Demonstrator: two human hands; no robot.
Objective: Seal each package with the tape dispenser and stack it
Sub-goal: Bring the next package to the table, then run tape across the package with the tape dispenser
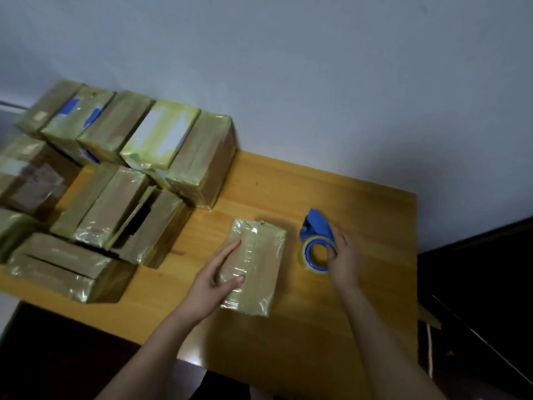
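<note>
A brown cardboard package [259,261] wrapped in glossy clear tape lies flat on the wooden table [360,215], in front of me. My left hand [215,280] rests on its left side, fingers along the top and thumb hooked at the near edge. To its right sits a blue tape dispenser [317,241] with a roll of clear tape. My right hand [343,255] grips the dispenser from the right, fingers curled around the roll.
Several taped packages [161,145] are stacked in rows at the table's back left against the wall. More boxes lie at the left, one [144,223] with an open flap. Dark furniture [484,284] stands right of the table's edge.
</note>
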